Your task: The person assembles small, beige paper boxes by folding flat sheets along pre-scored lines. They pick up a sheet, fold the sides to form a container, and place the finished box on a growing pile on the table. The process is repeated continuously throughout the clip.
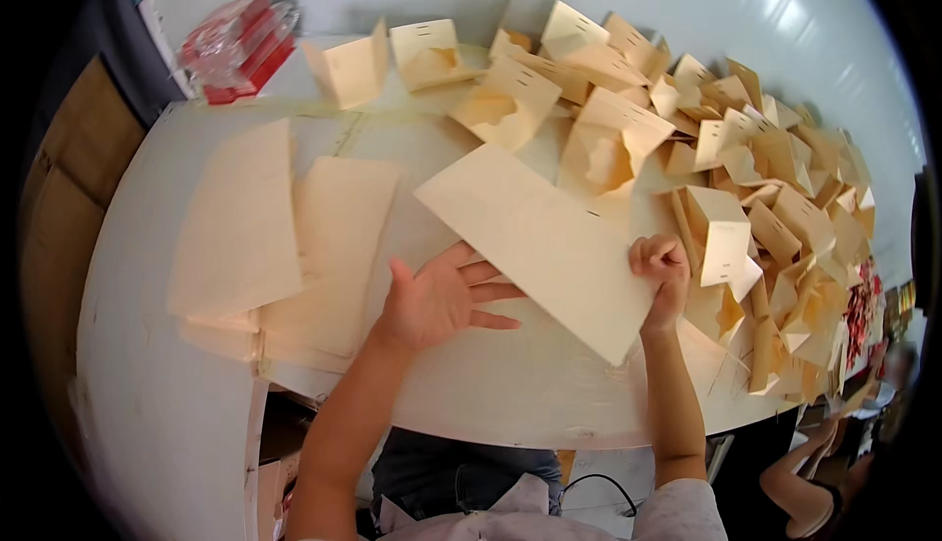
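A flat cream card sheet (535, 247) is held tilted above the white table, with a small dark mark near its upper edge. My right hand (663, 276) pinches it at the right end, fingers curled. My left hand (437, 301) is palm up with its fingers spread; the fingertips reach the sheet's lower left edge, and I cannot tell whether they touch it. To the left lie two piles of flat cream sheets (235, 222), overlapping at the near end. Folded cards with ragged-edged openings (608, 144) stand just beyond the held sheet.
A large heap of folded cards (785, 237) covers the table's right side and far edge. Red packs in clear plastic (240, 46) sit at the back left corner. Brown cardboard (78, 149) leans at the left. Another person's arm (800, 487) shows at lower right.
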